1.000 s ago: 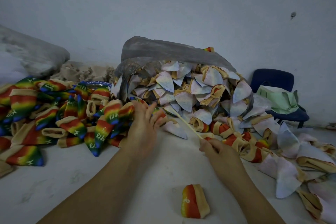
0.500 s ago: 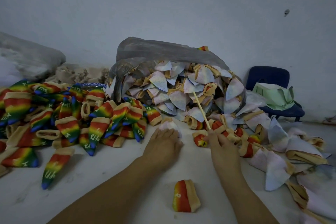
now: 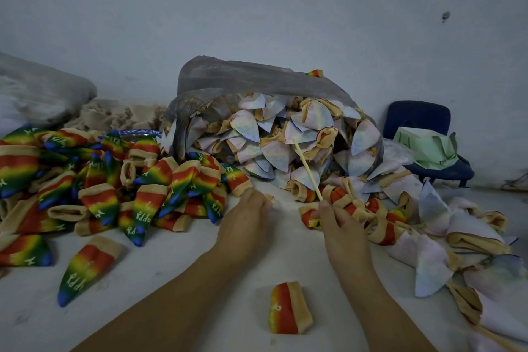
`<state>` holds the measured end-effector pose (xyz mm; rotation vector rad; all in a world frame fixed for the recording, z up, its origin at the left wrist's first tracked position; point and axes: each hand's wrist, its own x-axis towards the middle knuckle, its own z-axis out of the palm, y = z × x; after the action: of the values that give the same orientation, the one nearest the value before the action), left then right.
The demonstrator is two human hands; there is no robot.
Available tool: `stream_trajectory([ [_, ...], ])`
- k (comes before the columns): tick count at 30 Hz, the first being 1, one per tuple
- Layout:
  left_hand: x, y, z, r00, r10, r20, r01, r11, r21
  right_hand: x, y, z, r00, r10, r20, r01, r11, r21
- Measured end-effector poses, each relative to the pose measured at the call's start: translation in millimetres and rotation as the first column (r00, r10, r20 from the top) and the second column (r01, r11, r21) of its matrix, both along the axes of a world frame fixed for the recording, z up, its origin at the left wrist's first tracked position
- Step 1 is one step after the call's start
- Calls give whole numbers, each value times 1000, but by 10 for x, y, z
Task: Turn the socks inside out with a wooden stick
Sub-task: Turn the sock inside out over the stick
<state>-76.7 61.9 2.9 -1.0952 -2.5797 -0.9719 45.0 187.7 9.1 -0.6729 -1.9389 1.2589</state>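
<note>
Just in front of the open mouth of the crumpled grey plastic bag [image 3: 257, 77], I see both hands working low over the white floor [image 3: 177, 251]. The right hand [image 3: 340, 226] pinches the lower end of a thin wooden stick [image 3: 307, 169], which slants up and away towards the bag's mouth. Its tip lies against the heap of pale inside-out socks with tan cuffs [image 3: 274, 151] spilling from the bag. A small red-and-yellow sock [image 3: 310, 220] sits touching the fingers of that hand.

The left hand [image 3: 245, 217] lies knuckles up in front of the bag, its fingers curled down over something pale. I cannot tell whether it grips anything, since the fingertips are hidden.

Left of the bag lies a wide pile of rainbow-striped socks with white lettering [image 3: 100, 180]. One loose rainbow sock with a blue toe [image 3: 85, 268] lies apart from that pile, nearer me. Well in front of the bag, between my two forearms, rests a short red-and-yellow sock with a tan cuff [image 3: 288, 308]. Right of the bag stands a dark blue chair [image 3: 414, 120] carrying a pale green paper bag [image 3: 428, 146].
</note>
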Motion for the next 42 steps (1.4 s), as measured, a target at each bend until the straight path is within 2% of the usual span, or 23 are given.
stream_trajectory([
  [3,-15,-41,44,983,48,179,-112,921,373,8,-32,12,992,126,16,-126,992,27],
  [5,-52,-63,54,955,45,292,-190,851,489,-9,-78,-3,964,248,92,-252,967,39],
  [8,-105,-69,41,894,4,448,-286,774,565,-59,-122,-36,944,299,140,-305,952,19],
  [13,-120,-21,41,801,-109,589,-328,743,583,-50,-123,18,950,311,41,-309,950,-49],
  [17,-93,11,19,831,-78,551,-275,803,529,-33,-129,25,955,297,20,-293,951,-102],
  [20,-47,-14,48,883,-31,468,-218,856,468,-46,-125,27,963,271,4,-268,954,-136],
  [23,-6,-48,65,967,-72,244,-45,896,442,-50,-107,8,971,234,-45,-238,958,-158],
  [26,86,-14,89,967,-231,103,182,918,352,-52,-65,-11,981,169,-97,-183,970,-160],
  [30,156,62,17,902,-369,223,308,914,264,-41,-89,21,974,190,-125,-210,964,-166],
  [34,168,51,12,881,-350,318,202,887,415,-32,-146,47,962,237,-137,-254,959,-124],
  [38,228,69,46,871,-333,361,147,879,454,-54,-196,66,961,243,-131,-255,964,-81],
  [42,266,84,44,844,-350,407,84,835,544,-59,-172,74,955,223,-195,-247,962,-113],
])
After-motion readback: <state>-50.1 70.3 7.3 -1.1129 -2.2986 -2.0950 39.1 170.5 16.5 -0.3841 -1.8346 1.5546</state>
